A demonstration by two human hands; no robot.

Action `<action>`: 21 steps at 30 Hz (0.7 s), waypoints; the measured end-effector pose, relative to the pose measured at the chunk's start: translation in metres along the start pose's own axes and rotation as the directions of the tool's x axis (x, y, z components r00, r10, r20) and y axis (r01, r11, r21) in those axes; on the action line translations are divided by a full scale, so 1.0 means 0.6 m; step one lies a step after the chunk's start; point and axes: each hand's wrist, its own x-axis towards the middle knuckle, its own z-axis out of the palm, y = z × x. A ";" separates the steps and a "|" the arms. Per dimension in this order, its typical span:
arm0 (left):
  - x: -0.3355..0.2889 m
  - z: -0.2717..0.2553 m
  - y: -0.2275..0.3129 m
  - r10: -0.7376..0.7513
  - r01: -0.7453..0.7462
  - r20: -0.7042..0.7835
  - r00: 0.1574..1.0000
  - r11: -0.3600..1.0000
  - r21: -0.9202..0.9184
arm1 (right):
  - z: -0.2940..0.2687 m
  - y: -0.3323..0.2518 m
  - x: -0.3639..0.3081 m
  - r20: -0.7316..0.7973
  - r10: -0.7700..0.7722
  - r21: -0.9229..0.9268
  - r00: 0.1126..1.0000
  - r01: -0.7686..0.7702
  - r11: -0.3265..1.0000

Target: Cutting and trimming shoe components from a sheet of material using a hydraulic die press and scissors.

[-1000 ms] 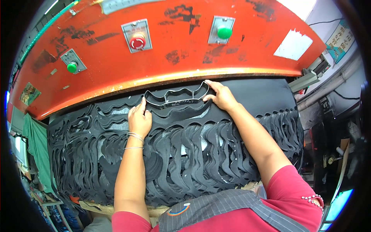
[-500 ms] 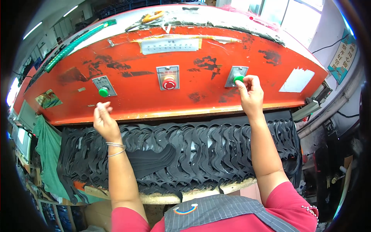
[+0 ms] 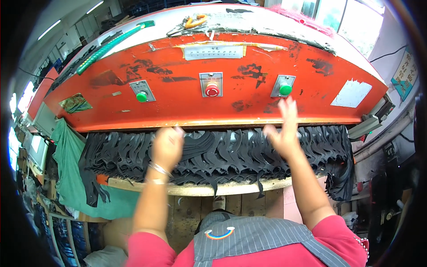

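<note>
The black sheet (image 3: 222, 153), already cut full of curvy holes, lies flat under the red press head (image 3: 213, 80), just below both sets of fingers. The left hand (image 3: 167, 147) is loosely curled and the right hand (image 3: 282, 129) spread open (both blurry), holding nothing. More uncut spots look few.

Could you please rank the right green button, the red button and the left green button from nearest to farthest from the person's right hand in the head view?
From the right hand:
1. Right green button, just above the raised fingers.
2. Red button, at the panel's centre, up and to the left.
3. Left green button, far to the left, above the left hand.
</note>
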 end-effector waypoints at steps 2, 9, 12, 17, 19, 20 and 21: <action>-0.126 0.041 0.067 -0.060 0.065 0.275 0.960 0.998 -0.008 | -0.014 -0.014 -0.123 0.441 -0.065 -0.047 0.895 0.095 0.994; -0.313 0.081 0.177 -0.007 -0.100 0.504 0.863 0.978 0.185 | -0.055 -0.109 -0.313 0.718 -0.091 -0.146 0.690 0.277 0.950; -0.330 0.095 0.181 -0.052 -0.061 0.489 0.871 0.975 0.212 | -0.025 -0.103 -0.349 0.629 -0.037 -0.237 0.777 0.237 0.942; -0.334 0.118 0.166 -0.062 -0.051 0.422 0.905 0.966 0.252 | -0.010 -0.095 -0.336 0.620 -0.052 -0.217 0.783 0.235 0.947; -0.342 0.114 0.169 -0.048 -0.068 0.431 0.901 0.966 0.250 | -0.006 -0.081 -0.352 0.597 -0.083 -0.191 0.798 0.242 0.951; -0.329 0.117 0.167 -0.065 -0.046 0.455 0.888 0.972 0.229 | -0.008 -0.074 -0.341 0.633 -0.080 -0.175 0.770 0.243 0.954; -0.308 0.123 0.167 -0.093 -0.010 0.511 0.855 0.981 0.195 | -0.016 -0.064 -0.320 0.667 -0.070 -0.167 0.742 0.240 0.956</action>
